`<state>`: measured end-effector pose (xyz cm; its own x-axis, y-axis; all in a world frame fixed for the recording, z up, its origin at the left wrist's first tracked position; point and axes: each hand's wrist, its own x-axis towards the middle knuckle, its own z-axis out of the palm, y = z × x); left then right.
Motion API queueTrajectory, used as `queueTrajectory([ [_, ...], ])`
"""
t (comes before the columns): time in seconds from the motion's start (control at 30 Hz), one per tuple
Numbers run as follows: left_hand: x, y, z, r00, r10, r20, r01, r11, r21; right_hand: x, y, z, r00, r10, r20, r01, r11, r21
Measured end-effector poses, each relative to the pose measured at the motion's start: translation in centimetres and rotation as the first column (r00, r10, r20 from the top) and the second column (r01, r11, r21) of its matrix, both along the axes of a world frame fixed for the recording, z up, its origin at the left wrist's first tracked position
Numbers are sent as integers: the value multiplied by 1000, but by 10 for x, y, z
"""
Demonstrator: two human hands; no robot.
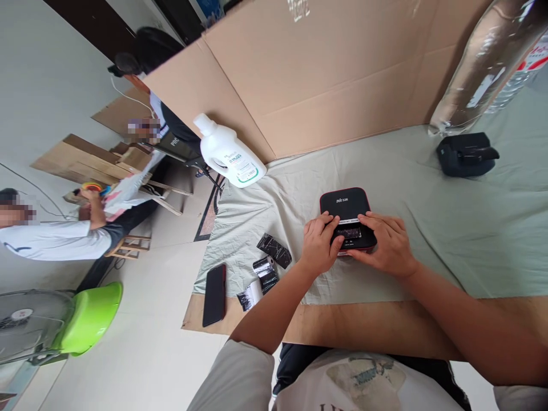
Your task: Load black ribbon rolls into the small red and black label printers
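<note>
A small black device with a red edge (345, 206) lies on the pale green cloth (449, 228). My left hand (319, 245) grips its near left corner, fingers curled over the top. My right hand (387, 242) holds its near right side, thumb at the front edge. A small dark panel with light markings shows between my hands. To the left of my left hand lie a black marbled packet (274, 250) and two black-and-white rolls (259, 281).
A black phone (214, 294) lies at the table's left edge. A white detergent bottle (229, 153) lies at the back left, a black device (466, 153) at the back right, below a clear plastic roll (483, 63). Cardboard walls stand behind. Two people sit at far left.
</note>
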<state>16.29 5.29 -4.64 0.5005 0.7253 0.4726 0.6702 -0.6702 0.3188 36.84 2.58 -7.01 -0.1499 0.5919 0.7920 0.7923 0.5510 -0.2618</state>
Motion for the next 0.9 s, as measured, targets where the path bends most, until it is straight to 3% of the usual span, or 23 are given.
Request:
queueTrajectory([
  [0.2,-3,-3,2,997,-12,74,16,998,-56,-3,0,-12,995,70,-70,-69,998,6],
  [0.33,-3,-6,-2,998,-10,63,11,1000,-19,-1,2,-13,998,42,-56,-41,999,14],
  [0.53,-2,-5,-4,1000,-10,19,10,1000,25,2,4,-19,1000,-8,-28,5,995,-97],
  [0.9,-4,-4,-1,991,18,130,-8,997,-83,0,1,-22,994,81,-67,-80,997,20],
])
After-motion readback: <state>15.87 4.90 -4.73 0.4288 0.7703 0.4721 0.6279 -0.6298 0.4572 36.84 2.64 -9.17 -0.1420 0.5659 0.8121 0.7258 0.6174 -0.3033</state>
